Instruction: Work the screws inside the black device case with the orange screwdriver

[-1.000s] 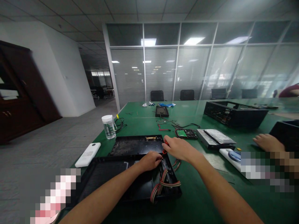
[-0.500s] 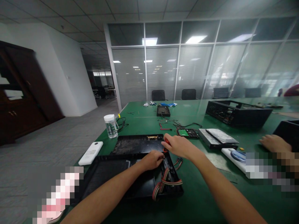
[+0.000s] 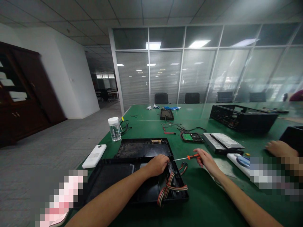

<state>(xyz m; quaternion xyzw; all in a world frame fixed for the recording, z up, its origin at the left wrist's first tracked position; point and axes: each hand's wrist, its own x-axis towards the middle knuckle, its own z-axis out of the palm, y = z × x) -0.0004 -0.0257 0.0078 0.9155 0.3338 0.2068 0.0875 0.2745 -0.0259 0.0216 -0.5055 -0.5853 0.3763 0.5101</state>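
A screwdriver [image 3: 193, 156] with an orange and black handle is in my right hand [image 3: 207, 161], held by the fingers and lying almost level. Its thin shaft points left, with the tip close to my left hand [image 3: 159, 165]. That hand is closed in a pinch over the right inner part of an open black case [image 3: 113, 176]; what its fingertips hold is hidden. A striped ribbon cable [image 3: 166, 185] loops over the case's right side, and a connector end lies just outside. Behind the case lies a flat black panel [image 3: 139, 148] with a brass-coloured piece on its far edge.
To the left are a white phone-like device [image 3: 94, 156] and a lidded water bottle [image 3: 115, 130]. A green circuit board [image 3: 188, 136], stacked drives [image 3: 221, 142] and a large black computer case [image 3: 243, 118] stand to the right. Another person's hand [image 3: 281, 148] rests at far right.
My right hand has moved right, away from the case, and the screwdriver has swung from upright to nearly level. My left hand stays pinched at the same spot in the case.
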